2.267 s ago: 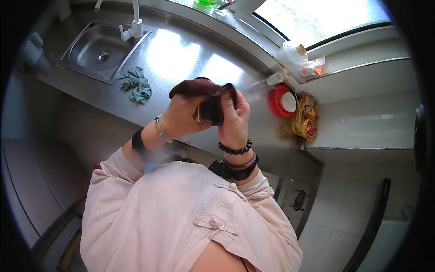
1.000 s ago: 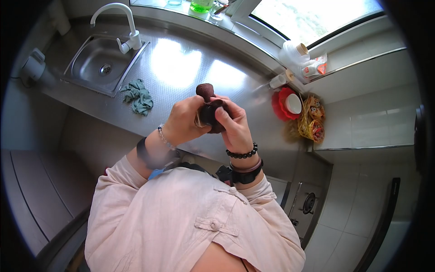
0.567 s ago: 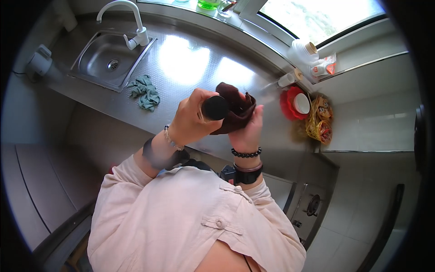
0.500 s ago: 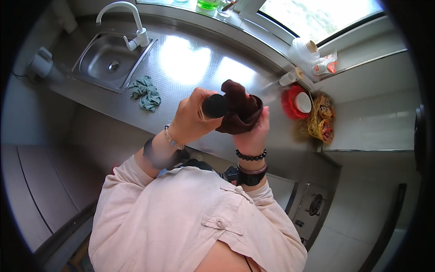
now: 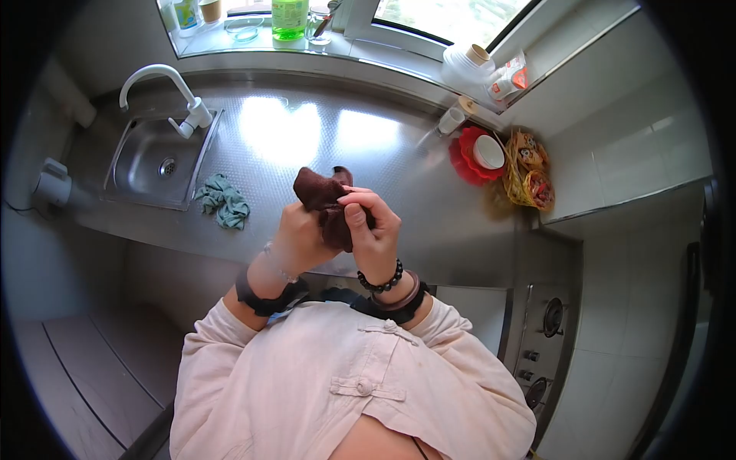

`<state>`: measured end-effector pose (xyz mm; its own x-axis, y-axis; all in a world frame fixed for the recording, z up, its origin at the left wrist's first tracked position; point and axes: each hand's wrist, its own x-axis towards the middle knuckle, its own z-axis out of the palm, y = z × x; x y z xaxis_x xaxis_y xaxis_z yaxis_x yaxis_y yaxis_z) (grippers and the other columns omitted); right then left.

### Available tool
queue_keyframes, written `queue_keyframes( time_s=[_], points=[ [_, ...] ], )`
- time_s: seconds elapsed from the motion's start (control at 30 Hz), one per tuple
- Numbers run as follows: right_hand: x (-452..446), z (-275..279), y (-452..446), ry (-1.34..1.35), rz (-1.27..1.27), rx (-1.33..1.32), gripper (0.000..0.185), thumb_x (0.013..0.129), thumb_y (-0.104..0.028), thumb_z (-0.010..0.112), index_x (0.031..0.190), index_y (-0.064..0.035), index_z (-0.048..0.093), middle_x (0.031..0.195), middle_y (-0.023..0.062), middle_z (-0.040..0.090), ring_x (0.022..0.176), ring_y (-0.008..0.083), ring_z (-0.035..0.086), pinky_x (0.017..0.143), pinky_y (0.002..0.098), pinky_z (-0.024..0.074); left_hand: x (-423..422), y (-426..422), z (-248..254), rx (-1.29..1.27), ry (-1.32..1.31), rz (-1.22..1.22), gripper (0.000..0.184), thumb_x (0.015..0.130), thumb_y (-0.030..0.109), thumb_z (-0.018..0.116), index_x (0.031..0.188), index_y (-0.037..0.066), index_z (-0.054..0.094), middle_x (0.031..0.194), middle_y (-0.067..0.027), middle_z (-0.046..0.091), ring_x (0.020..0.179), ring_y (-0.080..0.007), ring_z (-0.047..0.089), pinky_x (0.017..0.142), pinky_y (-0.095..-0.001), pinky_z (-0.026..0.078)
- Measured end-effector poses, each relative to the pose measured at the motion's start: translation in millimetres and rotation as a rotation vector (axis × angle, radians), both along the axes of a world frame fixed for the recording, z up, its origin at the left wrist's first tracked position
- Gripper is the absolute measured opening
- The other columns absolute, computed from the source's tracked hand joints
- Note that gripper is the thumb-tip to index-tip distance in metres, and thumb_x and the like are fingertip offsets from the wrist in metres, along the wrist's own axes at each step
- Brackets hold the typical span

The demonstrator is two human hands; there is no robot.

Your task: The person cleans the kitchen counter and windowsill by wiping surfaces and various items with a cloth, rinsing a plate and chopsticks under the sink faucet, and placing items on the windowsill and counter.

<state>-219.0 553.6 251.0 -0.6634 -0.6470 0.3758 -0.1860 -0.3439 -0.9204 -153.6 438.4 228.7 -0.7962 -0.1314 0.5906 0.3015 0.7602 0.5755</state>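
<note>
A dark brown cloth (image 5: 316,189) is bunched between my two hands, over the steel counter. My left hand (image 5: 297,231) is closed in a fist at the cloth's left side. The black cylindrical object seen in that hand half a second ago is now covered by the cloth and fingers. From the right, my right hand (image 5: 374,236) grips the cloth, thumb and fingers pressed onto its folds. A crumpled grey-green rag (image 5: 223,202) lies on the counter to the left of my hands.
The sink (image 5: 146,162) with a white faucet (image 5: 165,73) is at left. Right of my hands stand a red scalloped bowl (image 5: 466,159), a white cup (image 5: 488,152) and a yellow basket (image 5: 529,184). A green bottle (image 5: 289,19) is on the windowsill, and a gas stove (image 5: 551,316) at lower right.
My hands have moved lower and closer together. The right hand has turned from cupping the cloth to gripping it from above. The black object's end has gone out of sight. The view has shifted.
</note>
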Motion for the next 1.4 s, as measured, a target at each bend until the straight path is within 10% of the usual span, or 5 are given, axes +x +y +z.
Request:
queue_keyframes(
  time_s=[0.63, 0.83, 1.1, 1.27, 1.4],
  points=[
    [-10, -14, 10, -0.001, 0.085, 0.025, 0.042, 0.086, -0.037, 0.056, 0.107, -0.0002, 0.053, 0.098, 0.0034, 0.054, 0.088, 0.0102, 0.049, 0.077, 0.0231, 0.0408, 7, -4, -1, 0.245, -0.154, -0.096, 0.042, 0.058, 0.013, 0.069, 0.095, 0.003, 0.052, 0.076, -0.0195, 0.059, 0.072, -0.0392, 0.057, 0.060, -0.0392, 0.048],
    [-41, -74, -6, -0.607, -0.197, -0.106, 0.027, 0.092, -0.021, 0.045, 0.100, 0.0031, 0.055, 0.087, 0.0060, 0.059, 0.078, 0.0122, 0.055, 0.073, 0.0241, 0.0466, -6, -12, 7, 0.964, 0.009, 0.033, 0.049, 0.066, 0.009, 0.076, 0.103, 0.005, 0.044, 0.088, -0.0008, 0.054, 0.073, -0.0097, 0.053, 0.066, -0.0261, 0.047],
    [-82, -165, 3, 0.525, -0.182, 0.924, 0.043, 0.080, -0.026, 0.054, 0.116, -0.0022, 0.051, 0.121, 0.0234, 0.047, 0.108, 0.0377, 0.048, 0.092, 0.0358, 0.0392, -9, -34, -48, 1.183, -0.077, 0.084, 0.037, 0.079, 0.018, 0.067, 0.105, 0.006, 0.043, 0.093, -0.0020, 0.054, 0.085, -0.0095, 0.052, 0.074, -0.0264, 0.045],
    [-42, -105, -12, -0.047, 0.406, 0.514, 0.073, 0.070, -0.022, 0.071, 0.131, -0.0052, 0.033, 0.120, 0.0145, 0.049, 0.108, 0.0235, 0.052, 0.085, 0.0349, 0.0432, -7, -17, -53, 1.200, -0.203, 0.038, 0.041, 0.080, 0.019, 0.066, 0.110, 0.007, 0.040, 0.091, -0.0032, 0.055, 0.083, -0.0098, 0.053, 0.074, -0.0259, 0.045],
    [-31, -111, -29, 0.126, 0.088, 0.459, 0.051, 0.071, -0.019, 0.070, 0.112, -0.0011, 0.045, 0.088, 0.0135, 0.062, 0.081, 0.0235, 0.063, 0.068, 0.0308, 0.0494, -9, -13, -72, 1.021, -0.239, -0.001, 0.059, 0.082, 0.022, 0.063, 0.128, 0.005, 0.029, 0.113, -0.0098, 0.049, 0.102, -0.0170, 0.050, 0.088, -0.0313, 0.042]
  ],
)
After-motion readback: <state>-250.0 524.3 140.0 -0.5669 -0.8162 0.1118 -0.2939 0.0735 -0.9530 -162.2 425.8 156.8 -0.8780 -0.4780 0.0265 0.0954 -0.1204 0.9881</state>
